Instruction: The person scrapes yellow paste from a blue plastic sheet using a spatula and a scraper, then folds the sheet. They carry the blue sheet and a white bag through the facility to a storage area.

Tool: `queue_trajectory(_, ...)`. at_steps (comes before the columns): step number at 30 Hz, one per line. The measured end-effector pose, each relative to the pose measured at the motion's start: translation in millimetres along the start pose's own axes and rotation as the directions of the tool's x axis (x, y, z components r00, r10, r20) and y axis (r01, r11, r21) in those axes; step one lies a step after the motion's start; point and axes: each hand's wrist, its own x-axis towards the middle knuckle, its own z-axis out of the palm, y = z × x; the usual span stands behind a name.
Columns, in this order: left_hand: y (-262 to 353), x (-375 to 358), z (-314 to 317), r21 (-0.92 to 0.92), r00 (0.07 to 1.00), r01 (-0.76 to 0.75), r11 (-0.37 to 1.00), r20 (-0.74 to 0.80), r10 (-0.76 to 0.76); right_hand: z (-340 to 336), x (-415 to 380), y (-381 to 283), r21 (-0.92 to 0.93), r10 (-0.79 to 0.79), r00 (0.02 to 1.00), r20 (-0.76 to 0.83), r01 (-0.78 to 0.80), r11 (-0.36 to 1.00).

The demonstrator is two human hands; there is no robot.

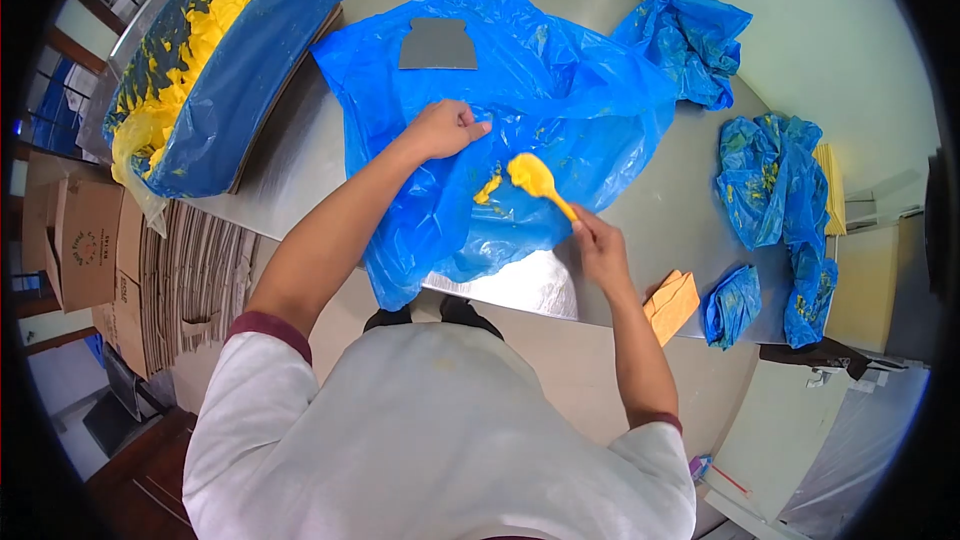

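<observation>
My right hand (pixel 601 250) grips the handle of a yellow spoon (pixel 533 178) whose head is coated in thick yellow paste. Beneath it a blue plastic bag (pixel 590 80) lies spread and wrinkled over the metal table, smeared with yellow in places. A small dab of the paste (pixel 488 190) sits on the plastic just left of the spoon's head. My left hand (pixel 447 130) is closed over the plastic, fingers curled and thumb pointing right. Above that hand, a dark grey flat scraper-shaped piece (pixel 438 45) rests on the bag.
At upper left stands a blue-lined box (pixel 245 75) holding much yellow paste. Crumpled blue bags (pixel 755 180) lie to the right, with another (pixel 690 45) against the wall. A folded orange cloth (pixel 672 306) is near the table's front edge. Stacked cardboard (pixel 200 280) stands at left.
</observation>
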Motion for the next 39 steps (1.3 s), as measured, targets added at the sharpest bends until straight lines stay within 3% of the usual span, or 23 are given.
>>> queue_trajectory(1,1,-6,-2,0.084,0.999,0.016,0.996,0.04,-0.019,0,11,-5,-0.071,-0.029,1.0,0.009,0.03,0.997)
queue_trajectory(6,-28,-3,2,0.107,0.977,-0.192,0.975,-0.068,0.2,12,33,-18,-0.458,-0.255,0.963,0.085,0.265,0.848)
queue_trajectory(18,-35,-1,2,0.123,0.968,-0.234,0.965,-0.061,0.242,20,39,-20,-0.563,-0.497,0.82,0.283,0.562,0.606)
queue_trajectory(24,-37,0,1,0.121,0.966,-0.25,0.961,-0.04,0.256,8,43,-12,-0.519,-0.538,0.755,0.374,0.651,0.553)
queue_trajectory(27,-37,1,1,0.106,0.971,-0.232,0.967,-0.029,0.236,9,37,-10,-0.485,-0.515,0.765,0.386,0.643,0.592)
queue_trajectory(30,-34,-2,1,0.108,0.977,-0.209,0.972,-0.019,0.212,7,36,-15,-0.4,-0.41,0.816,0.408,0.564,0.723)
queue_trajectory(31,-34,-2,0,0.118,0.978,-0.206,0.971,-0.015,0.209,9,36,-7,-0.278,-0.357,0.837,0.415,0.49,0.826)
queue_trajectory(33,-36,-2,1,0.121,0.974,-0.219,0.968,-0.028,0.224,13,39,8,-0.026,-0.251,0.858,0.449,0.293,0.956)
queue_trajectory(34,-37,-2,2,0.122,0.972,-0.225,0.967,-0.037,0.231,10,41,7,0.076,-0.109,0.857,0.504,0.082,0.994)
queue_trajectory(36,-39,-3,5,0.1,0.97,-0.232,0.967,-0.053,0.238,3,40,-3,0.227,0.139,0.753,0.643,-0.362,0.904)
queue_trajectory(39,-39,-3,4,0.089,0.973,-0.222,0.971,-0.045,0.227,-10,35,-7,0.293,0.252,0.657,0.71,-0.602,0.743)
